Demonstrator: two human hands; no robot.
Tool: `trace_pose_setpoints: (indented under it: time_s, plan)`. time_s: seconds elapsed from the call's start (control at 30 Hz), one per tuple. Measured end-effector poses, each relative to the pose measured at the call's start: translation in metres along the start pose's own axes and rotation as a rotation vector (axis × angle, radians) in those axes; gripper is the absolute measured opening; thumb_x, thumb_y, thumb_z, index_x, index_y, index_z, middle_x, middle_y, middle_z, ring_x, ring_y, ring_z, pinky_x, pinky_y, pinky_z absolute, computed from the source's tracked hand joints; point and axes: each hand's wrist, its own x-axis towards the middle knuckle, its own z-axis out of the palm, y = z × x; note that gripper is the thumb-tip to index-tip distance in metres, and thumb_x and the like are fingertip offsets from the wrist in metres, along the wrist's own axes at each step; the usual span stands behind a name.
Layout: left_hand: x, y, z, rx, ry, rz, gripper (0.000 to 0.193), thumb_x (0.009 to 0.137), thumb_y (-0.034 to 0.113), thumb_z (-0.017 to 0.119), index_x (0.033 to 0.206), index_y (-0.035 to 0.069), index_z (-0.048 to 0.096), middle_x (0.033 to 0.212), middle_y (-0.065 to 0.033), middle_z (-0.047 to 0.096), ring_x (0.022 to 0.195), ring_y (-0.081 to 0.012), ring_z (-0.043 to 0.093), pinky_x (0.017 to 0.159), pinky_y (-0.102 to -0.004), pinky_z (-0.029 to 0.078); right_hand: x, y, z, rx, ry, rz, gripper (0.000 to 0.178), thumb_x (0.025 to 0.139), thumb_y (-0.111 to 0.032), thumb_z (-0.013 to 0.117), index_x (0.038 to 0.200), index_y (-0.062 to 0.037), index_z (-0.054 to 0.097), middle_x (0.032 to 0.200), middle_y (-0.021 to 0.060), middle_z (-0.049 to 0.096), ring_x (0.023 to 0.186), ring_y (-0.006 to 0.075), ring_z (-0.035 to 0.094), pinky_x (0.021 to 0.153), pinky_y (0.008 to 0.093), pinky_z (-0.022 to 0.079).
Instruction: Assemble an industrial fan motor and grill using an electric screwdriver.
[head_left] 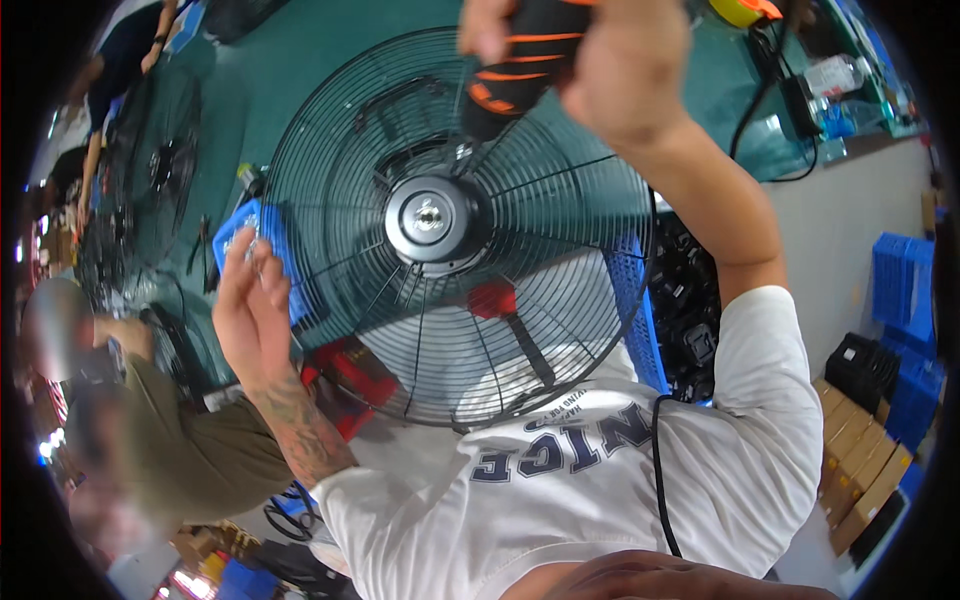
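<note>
A round black wire fan guard (560, 240) with a dark grey motor hub (428, 220) at its middle lies in front of me. My right hand (630, 80), blurred by motion, grips a black power screwdriver (525, 62) with orange stripes. The driver's metal tip meets the far edge of the hub. At the guard's left side, my left hand (250, 310) is raised beside a blue bin (290, 262). Its fingertips are pinched together, with small shiny bits at them that are too small to name.
The guard rests over a green tabletop (235, 100). Through its wires shows a red and black object (492, 300). A blue crate (640, 310) of black parts stands at my right. Another person in an olive sleeve (200, 440) is at the left, near more fan guards (165, 165).
</note>
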Motion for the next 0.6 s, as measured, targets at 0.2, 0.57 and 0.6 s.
trace_pose_setpoints:
  time_s: [0.2, 0.57, 0.6]
  plan:
    - [-0.026, 0.007, -0.052, 0.095, -0.146, 0.065, 0.035, 0.106, 0.015, 0.047, 0.134, -0.006, 0.05, 0.079, -0.0015, 0.048, 0.057, -0.0052, 0.038, 0.047, -0.0196, 0.032, -0.014, 0.009, 0.012, -0.163, 0.109, 0.268, 0.025, 0.083, -0.03, 0.076, 0.087, -0.007, 0.067, 0.06, 0.0001, 0.057, 0.049, 0.0088, 0.056, 0.048, 0.0252, 0.046]
    - [0.005, -0.01, -0.085, 0.589, 0.211, 0.302, 0.024, 0.104, 0.015, 0.052, 0.12, -0.001, 0.061, 0.069, 0.0074, 0.035, 0.056, -0.0006, 0.031, 0.047, -0.019, 0.024, -0.019, 0.02, 0.019, -0.22, 0.074, 0.365, 0.026, 0.082, -0.03, 0.077, 0.084, -0.0067, 0.065, 0.059, -0.0009, 0.057, 0.047, 0.0069, 0.054, 0.042, 0.0232, 0.043]
    - [0.007, -0.015, -0.085, 0.668, 0.237, 0.32, 0.023, 0.104, 0.017, 0.054, 0.114, -0.001, 0.065, 0.069, 0.0083, 0.037, 0.056, 0.0002, 0.03, 0.047, -0.0196, 0.023, -0.019, 0.02, 0.021, -0.234, 0.064, 0.377, 0.026, 0.082, -0.03, 0.077, 0.084, -0.0067, 0.065, 0.059, -0.0008, 0.057, 0.047, 0.007, 0.054, 0.042, 0.0233, 0.043]
